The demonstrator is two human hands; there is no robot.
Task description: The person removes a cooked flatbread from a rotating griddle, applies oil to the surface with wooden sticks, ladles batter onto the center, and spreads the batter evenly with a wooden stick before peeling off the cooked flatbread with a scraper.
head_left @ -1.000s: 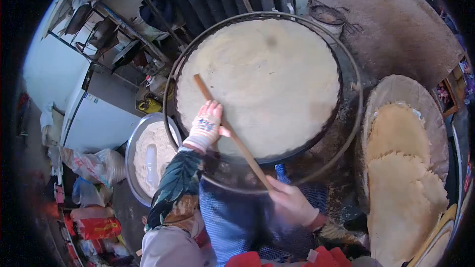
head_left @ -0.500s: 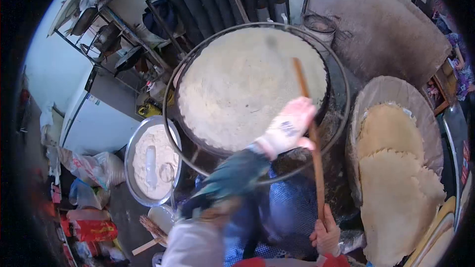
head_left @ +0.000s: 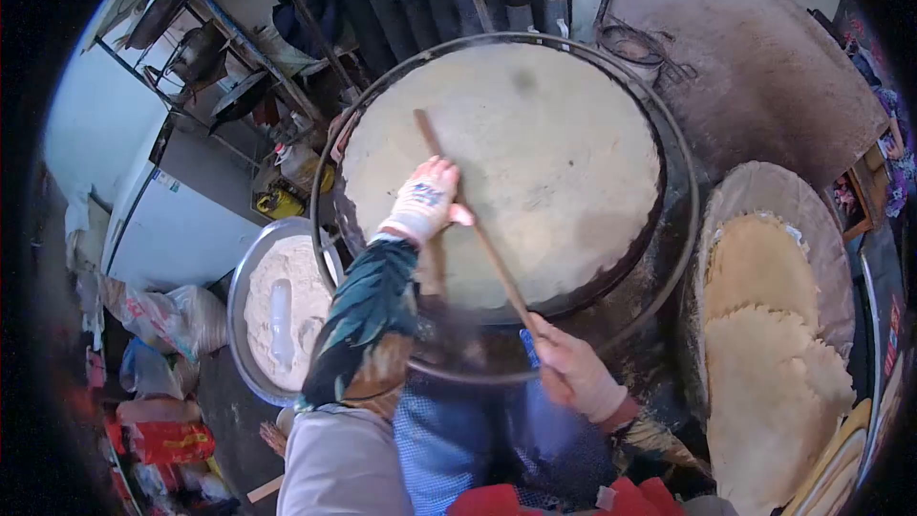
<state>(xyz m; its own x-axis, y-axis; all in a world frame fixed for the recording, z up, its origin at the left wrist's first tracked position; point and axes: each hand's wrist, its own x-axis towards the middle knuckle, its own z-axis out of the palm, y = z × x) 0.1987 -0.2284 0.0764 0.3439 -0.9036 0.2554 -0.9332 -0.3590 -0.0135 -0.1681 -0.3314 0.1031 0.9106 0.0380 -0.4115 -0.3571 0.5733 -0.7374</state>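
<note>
A long wooden stick [head_left: 497, 253] slants over the big round griddle [head_left: 659, 201], its upper end lying to the left. My left hand [head_left: 427, 196], in a pale glove with fingertips showing pink, is closed around the upper part of this stick. Lower down, near the griddle's front edge, my right hand [head_left: 576, 366] grips the stick's bottom end. Beneath the stick, a wide, thin pale flatbread [head_left: 554, 143] covers almost the whole griddle. A blurred brownish patch shows just below my left hand; I cannot make out what it is.
A metal ring [head_left: 690, 229] surrounds the griddle. On the left stands a metal basin [head_left: 241, 325] of flour with a clear bottle in it. Finished flatbreads [head_left: 769, 392] lie stacked at right. A shelf with pots [head_left: 198, 55] is at back left.
Both hands have swung the stick leftward, from near the griddle's right side to a slant over its left part. My right hand has moved up and left. The view has shifted slightly.
</note>
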